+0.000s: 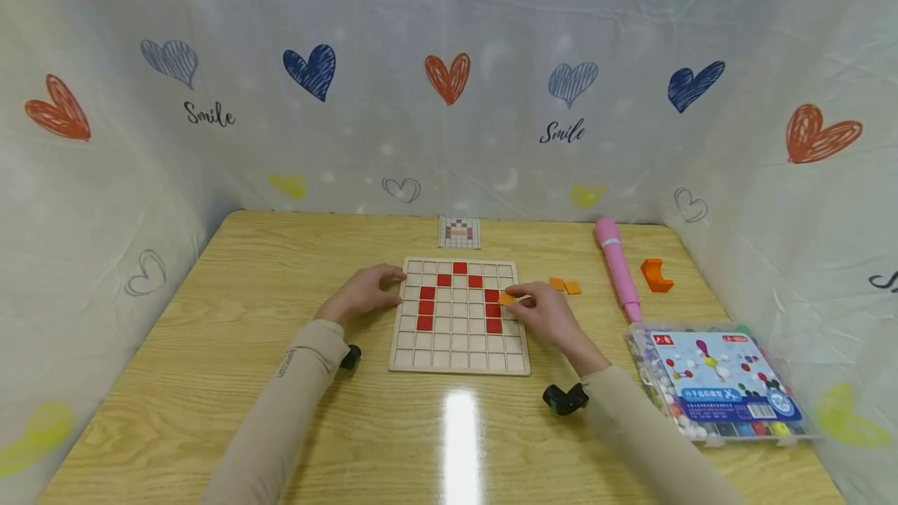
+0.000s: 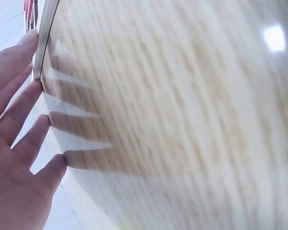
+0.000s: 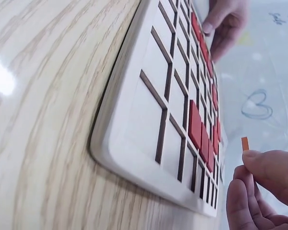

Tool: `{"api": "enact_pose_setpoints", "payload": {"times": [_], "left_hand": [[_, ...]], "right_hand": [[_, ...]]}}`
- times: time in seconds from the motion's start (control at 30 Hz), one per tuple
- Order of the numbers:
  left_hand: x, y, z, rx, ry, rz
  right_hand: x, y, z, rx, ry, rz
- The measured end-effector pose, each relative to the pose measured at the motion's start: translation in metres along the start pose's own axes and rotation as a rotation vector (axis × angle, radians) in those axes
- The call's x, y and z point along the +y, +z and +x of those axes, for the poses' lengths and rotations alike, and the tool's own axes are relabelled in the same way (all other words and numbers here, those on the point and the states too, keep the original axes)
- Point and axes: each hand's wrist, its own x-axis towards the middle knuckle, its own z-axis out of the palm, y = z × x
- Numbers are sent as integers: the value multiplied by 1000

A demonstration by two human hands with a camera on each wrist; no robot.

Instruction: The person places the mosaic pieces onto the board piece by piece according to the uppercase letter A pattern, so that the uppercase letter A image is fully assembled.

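Note:
A wooden grid board (image 1: 449, 362) lies flat on the table, with red square tiles (image 1: 426, 308) set in an arch shape in its cells. My right hand (image 1: 543, 314) pinches an orange square tile (image 3: 245, 143) between thumb and fingers, above the board's right side near the right red column. My left hand (image 1: 366, 292) rests at the board's left edge. In the left wrist view its fingers (image 2: 31, 136) are spread and fairly straight, with the thumb against the board's side. Two loose orange tiles (image 1: 573, 287) lie right of the board.
Behind the board lies a small pattern card (image 1: 459, 242). To the right are a pink pen-shaped tool (image 1: 619, 267), an orange holder (image 1: 655, 276) and a clear case of molecule-model parts (image 1: 722, 384). A patterned curtain (image 1: 505, 14) encloses the table's back and sides.

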Motion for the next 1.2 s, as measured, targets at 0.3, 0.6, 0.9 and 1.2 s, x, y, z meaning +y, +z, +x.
{"api": "enact_pose_setpoints", "payload": {"times": [0.3,0.6,0.9,1.2], "left_hand": [[-1,0,2,0,-8,-4],[-3,-1,4,3,-9,4],[-1,0,3,1,-15,5],[1,1,1,0,-31,-1]], "right_hand": [[-15,12,13,-34,-69,-22],[-27,32,30,-120,-240,-138],[-45,53,38,-208,-269,-148],[-53,67,43,-198,-261,-176]]}}
